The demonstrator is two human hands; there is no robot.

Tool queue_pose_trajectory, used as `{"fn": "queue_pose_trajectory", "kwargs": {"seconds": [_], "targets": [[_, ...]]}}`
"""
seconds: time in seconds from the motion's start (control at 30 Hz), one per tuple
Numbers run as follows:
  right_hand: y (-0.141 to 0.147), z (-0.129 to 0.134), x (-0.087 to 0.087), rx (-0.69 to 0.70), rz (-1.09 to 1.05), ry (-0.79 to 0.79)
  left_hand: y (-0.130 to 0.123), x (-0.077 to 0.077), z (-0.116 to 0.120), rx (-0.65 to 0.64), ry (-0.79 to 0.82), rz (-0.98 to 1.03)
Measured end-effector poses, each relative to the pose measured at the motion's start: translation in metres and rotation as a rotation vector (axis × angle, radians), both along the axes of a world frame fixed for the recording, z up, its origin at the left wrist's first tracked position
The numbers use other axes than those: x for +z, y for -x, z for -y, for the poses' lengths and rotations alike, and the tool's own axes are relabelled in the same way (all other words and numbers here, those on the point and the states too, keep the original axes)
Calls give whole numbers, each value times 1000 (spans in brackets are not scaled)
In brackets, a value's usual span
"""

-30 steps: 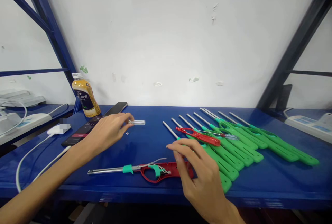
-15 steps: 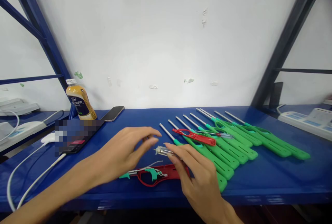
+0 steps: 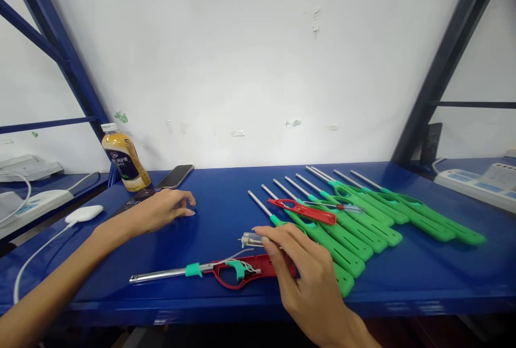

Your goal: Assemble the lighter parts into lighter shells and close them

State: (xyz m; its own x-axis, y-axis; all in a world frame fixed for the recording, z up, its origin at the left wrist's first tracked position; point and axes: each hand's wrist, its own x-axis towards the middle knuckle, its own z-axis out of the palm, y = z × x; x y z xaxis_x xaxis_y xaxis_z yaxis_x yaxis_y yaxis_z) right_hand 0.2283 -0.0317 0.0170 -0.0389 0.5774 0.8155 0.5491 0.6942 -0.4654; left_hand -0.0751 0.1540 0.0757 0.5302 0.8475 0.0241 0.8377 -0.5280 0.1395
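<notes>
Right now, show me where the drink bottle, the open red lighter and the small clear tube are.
drink bottle [image 3: 124,158], head view, on its label.
open red lighter [image 3: 264,265], head view, on its red handle shell.
small clear tube [image 3: 252,240], head view, on the end sticking out of the right hand's fingers.

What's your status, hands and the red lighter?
Right hand pinching clear tube above red lighter. Left hand resting on shelf. Green lighters crowd right side.

Left hand [image 3: 163,209] drawn back from centre to bench [image 3: 217,213] beside phone [image 3: 176,176], clear tube [image 3: 253,239] passed to right hand [image 3: 306,272], red lighter [image 3: 213,271] uncovered again
</notes>
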Motion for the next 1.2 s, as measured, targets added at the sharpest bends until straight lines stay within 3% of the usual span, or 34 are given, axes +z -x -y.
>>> {"fn": "queue_pose_trajectory", "kwargs": {"seconds": [0.23,0.87,1.03,1.13,1.2], "targets": [[0,-1,-1,-8,11,21,-7,-10,-7,-25,70,85],[0,0,0,-2,36,62,-13,1,17,-40,44,250],[0,-2,-2,-16,32,45,-23,13,43,-55,13,316],[-1,-4,-4,-35,43,1,-41,16,73,-47,-12,406],[-1,-5,-5,-47,45,-20,-56,14,95,-39,-7,568]]}}
